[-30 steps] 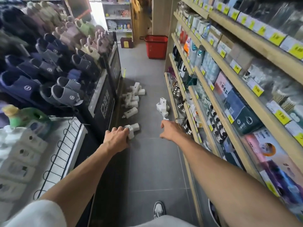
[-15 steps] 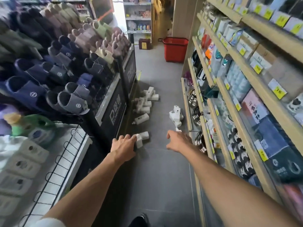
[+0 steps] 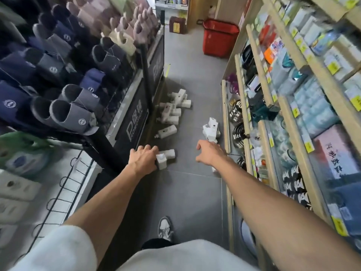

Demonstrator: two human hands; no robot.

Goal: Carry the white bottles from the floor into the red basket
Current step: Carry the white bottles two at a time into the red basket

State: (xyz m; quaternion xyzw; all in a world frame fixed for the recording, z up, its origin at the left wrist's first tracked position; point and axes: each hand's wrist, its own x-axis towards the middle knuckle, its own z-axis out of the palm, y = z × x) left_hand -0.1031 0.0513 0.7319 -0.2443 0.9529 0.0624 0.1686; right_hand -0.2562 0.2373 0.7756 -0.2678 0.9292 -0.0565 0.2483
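White bottles [image 3: 172, 112] lie scattered on the grey tiled floor [image 3: 187, 192] in the middle of the frame, most of them piled in a loose heap against the foot of the dark display stand [image 3: 134, 122] at centre left. A smaller cluster of bottles [image 3: 210, 130] sits just right of centre, near the base of the wooden shelving [image 3: 254, 79]. One single bottle [image 3: 166, 132] lies on its side below the main heap.

Nearer the camera, the left hand [image 3: 143, 159] is closed around a white bottle [image 3: 161, 163], its fingers [image 3: 150, 148] curled over the top of it, and a second bottle [image 3: 169, 153] sticks out to the right, touching the first; whether the hand grips both cannot be told. The right hand [image 3: 210, 154] reaches forward just below the smaller cluster with its fingers together and bent downward; something white shows under the wrist, but whether the hand holds anything cannot be told.

Far up the aisle, in the upper centre-right of the frame, the red basket [image 3: 219, 39] stands on the floor beside the end of the shelving, well apart from both hands.

Rows of grey, navy and pink slippers [image 3: 74, 112] fill the upper left. Packaged goods with yellow price tags [image 3: 333, 67] line the shelves on the right. At the bottom centre, one sneaker [image 3: 165, 227] shows on the floor, between the two bare forearms.
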